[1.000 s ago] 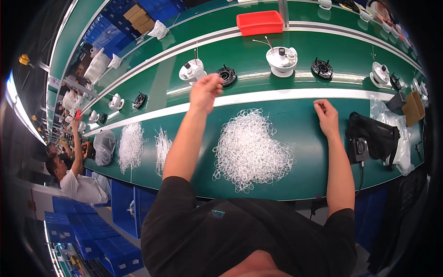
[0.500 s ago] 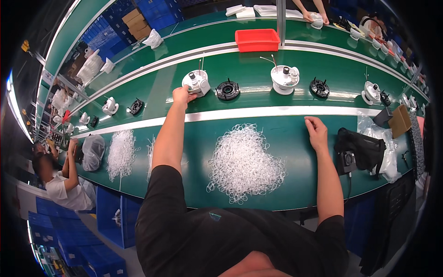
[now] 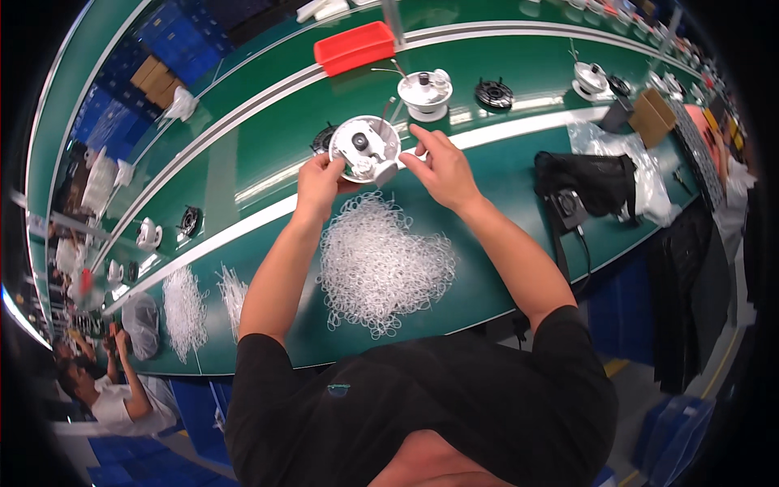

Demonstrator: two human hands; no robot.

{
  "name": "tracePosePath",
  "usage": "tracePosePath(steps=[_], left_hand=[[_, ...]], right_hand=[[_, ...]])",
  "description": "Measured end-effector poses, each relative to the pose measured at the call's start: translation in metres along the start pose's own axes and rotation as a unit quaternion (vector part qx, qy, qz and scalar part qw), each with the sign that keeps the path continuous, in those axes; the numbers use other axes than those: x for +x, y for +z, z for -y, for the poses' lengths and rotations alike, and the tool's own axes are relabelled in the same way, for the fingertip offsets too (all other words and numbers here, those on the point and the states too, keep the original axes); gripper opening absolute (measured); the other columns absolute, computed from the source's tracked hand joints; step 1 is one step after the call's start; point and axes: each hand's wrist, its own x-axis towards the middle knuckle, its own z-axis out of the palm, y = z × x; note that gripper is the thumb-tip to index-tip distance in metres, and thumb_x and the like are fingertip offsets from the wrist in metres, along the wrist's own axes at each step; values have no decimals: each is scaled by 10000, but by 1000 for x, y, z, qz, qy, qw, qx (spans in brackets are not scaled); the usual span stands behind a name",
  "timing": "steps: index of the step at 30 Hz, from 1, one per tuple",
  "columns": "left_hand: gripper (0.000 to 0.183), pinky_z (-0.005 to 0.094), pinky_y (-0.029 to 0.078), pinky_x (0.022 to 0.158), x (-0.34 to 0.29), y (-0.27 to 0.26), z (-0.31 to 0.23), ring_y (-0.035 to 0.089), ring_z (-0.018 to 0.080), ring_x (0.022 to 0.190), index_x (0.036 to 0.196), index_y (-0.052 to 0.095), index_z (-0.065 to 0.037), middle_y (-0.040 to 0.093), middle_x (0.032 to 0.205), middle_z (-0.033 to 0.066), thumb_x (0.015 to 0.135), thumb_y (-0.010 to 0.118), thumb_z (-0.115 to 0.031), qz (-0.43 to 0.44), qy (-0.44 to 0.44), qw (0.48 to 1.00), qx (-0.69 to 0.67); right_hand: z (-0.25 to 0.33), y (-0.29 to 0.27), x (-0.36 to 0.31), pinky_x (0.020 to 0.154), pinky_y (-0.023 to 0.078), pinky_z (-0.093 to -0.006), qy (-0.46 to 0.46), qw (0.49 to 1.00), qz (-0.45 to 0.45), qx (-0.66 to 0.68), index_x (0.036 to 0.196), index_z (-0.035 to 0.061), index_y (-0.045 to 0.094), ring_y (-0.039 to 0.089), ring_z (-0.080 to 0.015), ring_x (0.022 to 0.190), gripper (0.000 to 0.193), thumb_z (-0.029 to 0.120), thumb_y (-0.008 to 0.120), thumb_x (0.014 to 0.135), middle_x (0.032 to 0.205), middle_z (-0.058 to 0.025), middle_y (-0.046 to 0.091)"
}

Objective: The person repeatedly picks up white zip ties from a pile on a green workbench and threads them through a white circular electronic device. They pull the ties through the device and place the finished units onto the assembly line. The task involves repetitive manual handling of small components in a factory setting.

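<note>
My left hand [image 3: 318, 187] is closed on the left rim of a white round plastic housing [image 3: 349, 140], held up over the belt's near edge. The housing is tilted so that its inside shows, with a dark cylindrical part in the middle and wires at the top. My right hand [image 3: 448, 172] is open at its right side, thumb and fingers apart. Whether its thumb touches the housing, I cannot tell. Below both hands, a heap of small white plastic loops [image 3: 381, 268] lies on the green table. Partly hidden behind the housing is a black round ribbed part [image 3: 323, 136].
Another white housing [image 3: 423, 96] and a black round part [image 3: 495, 94] stand on the green belt. Beyond is a red tray [image 3: 355, 50]. A black bag [image 3: 586, 185] lies on the right, near an open cardboard box [image 3: 652, 115]. At far left a person [image 3: 122, 402] works.
My left hand has lifted the housing off the belt, brought it nearer and tilted it. My right hand has come from the table's right up beside it. The whole view has shifted.
</note>
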Motion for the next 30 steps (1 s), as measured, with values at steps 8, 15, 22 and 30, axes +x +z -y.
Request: tracePosePath(steps=[8, 15, 22, 30], left_hand=[[278, 313, 627, 642, -8, 54, 22, 712, 219, 743, 1075, 606, 119, 688, 936, 162, 925, 561, -110, 103, -30, 994, 30], [271, 304, 625, 641, -21, 83, 29, 705, 206, 734, 1094, 603, 108, 677, 941, 148, 933, 560, -105, 153, -55, 986, 37], [299, 291, 606, 651, -29, 93, 37, 693, 188, 753, 1108, 601, 104, 678, 962, 129, 952, 608, -152, 193, -113, 974, 28], [208, 246, 524, 629, 14, 83, 28, 636, 108, 732, 1083, 646, 3, 687, 944, 46, 933, 674, -139, 69, 54, 996, 1]], right_hand=[[-41, -28, -5, 750, 482, -455, 21, 999, -30, -32, 1090, 0, 658, 621, -389, 849, 311, 268, 528, 998, 877, -199, 626], [-40, -56, 6, 618, 438, -265, 170, 978, 36, 116, 973, -24, 699, 517, -59, 685, 275, 243, 637, 946, 767, -8, 644], [-49, -66, 3, 673, 450, -229, 234, 945, 95, 208, 1014, -4, 707, 540, -55, 742, 227, 203, 652, 938, 813, 7, 637], [-48, -65, 4, 673, 459, -239, 177, 966, 105, 159, 1056, 0, 699, 563, -81, 744, 237, 199, 602, 968, 831, -1, 657]])
